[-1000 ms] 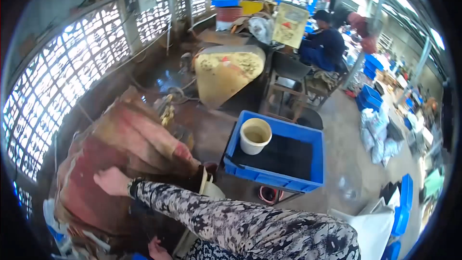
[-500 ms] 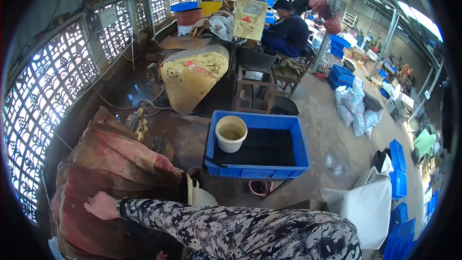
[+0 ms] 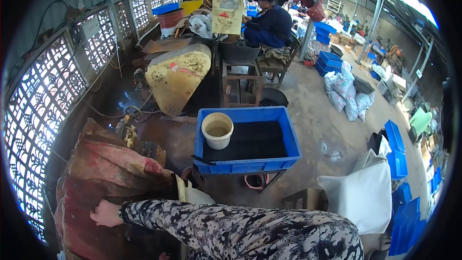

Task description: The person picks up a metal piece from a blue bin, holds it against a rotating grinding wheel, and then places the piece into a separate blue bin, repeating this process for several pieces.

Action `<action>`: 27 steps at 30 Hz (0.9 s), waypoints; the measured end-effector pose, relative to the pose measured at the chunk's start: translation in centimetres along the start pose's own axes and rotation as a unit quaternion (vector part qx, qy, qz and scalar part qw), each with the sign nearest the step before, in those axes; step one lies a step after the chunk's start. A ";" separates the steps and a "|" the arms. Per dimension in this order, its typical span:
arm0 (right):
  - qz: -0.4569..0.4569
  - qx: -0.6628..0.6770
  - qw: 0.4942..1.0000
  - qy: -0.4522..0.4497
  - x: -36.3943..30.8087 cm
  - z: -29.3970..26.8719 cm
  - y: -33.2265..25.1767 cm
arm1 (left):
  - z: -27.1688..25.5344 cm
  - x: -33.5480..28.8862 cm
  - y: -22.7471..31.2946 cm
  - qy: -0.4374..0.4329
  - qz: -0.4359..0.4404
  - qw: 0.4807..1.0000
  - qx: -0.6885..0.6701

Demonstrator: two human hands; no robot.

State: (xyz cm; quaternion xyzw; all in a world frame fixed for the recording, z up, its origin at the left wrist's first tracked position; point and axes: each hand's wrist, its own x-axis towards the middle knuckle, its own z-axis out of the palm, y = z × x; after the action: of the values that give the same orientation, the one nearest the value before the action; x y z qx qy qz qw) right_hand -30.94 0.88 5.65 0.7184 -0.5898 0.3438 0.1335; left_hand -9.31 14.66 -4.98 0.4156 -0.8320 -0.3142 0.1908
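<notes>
My right hand (image 3: 107, 213) is at the end of a patterned black-and-white sleeve (image 3: 231, 226) that crosses the view from the lower right. Its fingers are curled closed over a red-brown stained cloth cover (image 3: 82, 197) draped over a bulky stand. Whatever those fingers hold, if anything, is hidden. At the lower edge, only a small bit of my left hand (image 3: 164, 256) shows, its fingers out of sight. Ahead stands a blue crate (image 3: 250, 166) with a dark bottom. A cream bucket (image 3: 217, 139) of murky liquid sits in its left part.
A yellowed, speckled panel (image 3: 175, 82) leans farther off. Beyond it a person in dark clothes (image 3: 269, 24) sits on a chair. Filled plastic sacks (image 3: 344, 89) rest on the floor at right. White sheeting (image 3: 361, 192) and blue crates (image 3: 397, 154) lie closer. A lattice wall (image 3: 43, 110) runs along the left.
The view has shifted, so the crate and background appear farther left. My right hand appears slightly lower and to the right on the cloth, still closed.
</notes>
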 end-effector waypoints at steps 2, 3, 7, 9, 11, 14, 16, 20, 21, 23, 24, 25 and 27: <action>0.010 0.010 1.000 0.003 -0.2 0.4 0.1 | -0.2 -0.2 0.0 0.001 0.002 1.000 0.001; 0.036 0.017 0.999 0.004 -0.1 0.6 -0.1 | -0.2 -0.4 0.1 0.005 0.001 1.000 -0.001; 0.046 0.009 0.999 0.024 0.0 1.1 -0.5 | -0.5 -1.3 -0.2 0.011 -0.009 1.000 0.002; 0.049 0.013 0.999 0.016 0.0 1.0 -0.4 | -0.6 -1.7 -0.3 0.013 -0.006 1.000 0.004; 0.057 0.013 0.998 0.011 0.0 0.9 -0.6 | -0.8 -1.8 -0.4 0.014 0.011 1.000 0.015; 0.075 0.030 0.997 0.000 0.1 1.1 -1.2 | -0.7 -1.6 0.1 0.022 0.010 0.999 0.026; 0.106 0.038 0.993 -0.034 0.5 1.1 -1.4 | -0.4 -1.7 0.4 0.029 0.006 0.999 0.035; 0.146 0.042 0.984 -0.090 0.6 0.9 -1.2 | -0.3 -1.7 0.3 0.042 -0.003 0.998 0.055; 0.141 0.040 0.986 -0.074 0.2 0.8 -0.9 | -0.4 -1.6 0.8 0.039 -0.004 0.998 0.053; 0.138 0.057 0.984 -0.099 -0.3 0.2 -1.4 | -0.8 -1.8 1.2 0.049 -0.015 0.997 0.056; 0.132 0.069 0.982 -0.118 -0.5 -0.5 -1.9 | -0.9 -2.0 1.3 0.062 -0.019 0.996 0.058; 0.125 0.078 0.980 -0.132 -1.0 -2.1 -2.5 | -1.0 -2.2 1.4 0.085 -0.009 0.995 0.044; 0.114 0.087 0.978 -0.148 -2.1 -4.3 -2.6 | -0.8 -2.1 1.5 0.101 -0.023 0.994 0.047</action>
State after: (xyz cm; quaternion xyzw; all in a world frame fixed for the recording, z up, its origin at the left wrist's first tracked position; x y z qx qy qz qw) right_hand -30.04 5.76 7.93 0.6981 -0.6491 0.2965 -0.0588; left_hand -8.47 16.77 -3.45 0.4728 -0.8123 -0.2362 0.2466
